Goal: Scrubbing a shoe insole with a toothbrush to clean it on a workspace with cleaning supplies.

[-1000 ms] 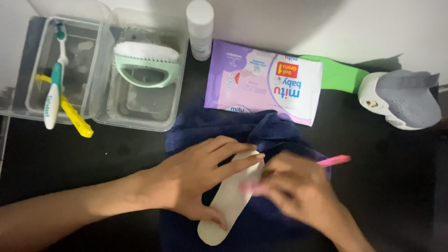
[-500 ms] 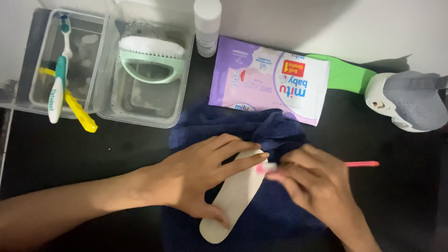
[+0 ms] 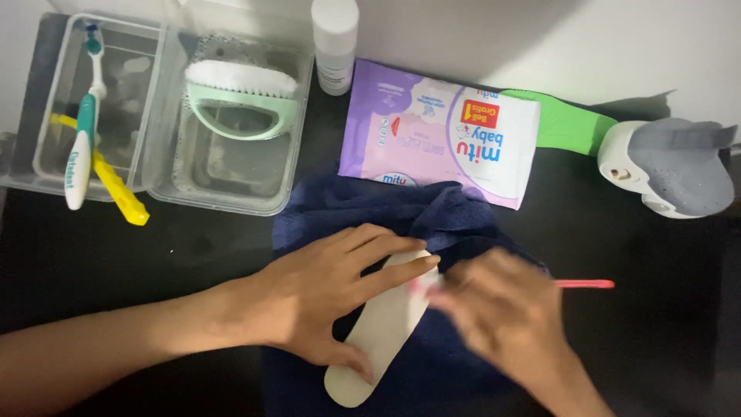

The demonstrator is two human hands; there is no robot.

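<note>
On top of the navy towel [image 3: 455, 224] sits a pale shoe insole [image 3: 382, 332], pinned flat by the left hand [image 3: 324, 297] with fingers spread open across it. Right hand [image 3: 502, 320] is blurry but closed around a pink toothbrush [image 3: 584, 284], bristle end touching the insole's top edge. Behind the towel lies a purple wet wipes pack [image 3: 436, 139]; left of that pack, a clear tub [image 3: 231, 185] holds a mint scrub brush [image 3: 239, 96].
</note>
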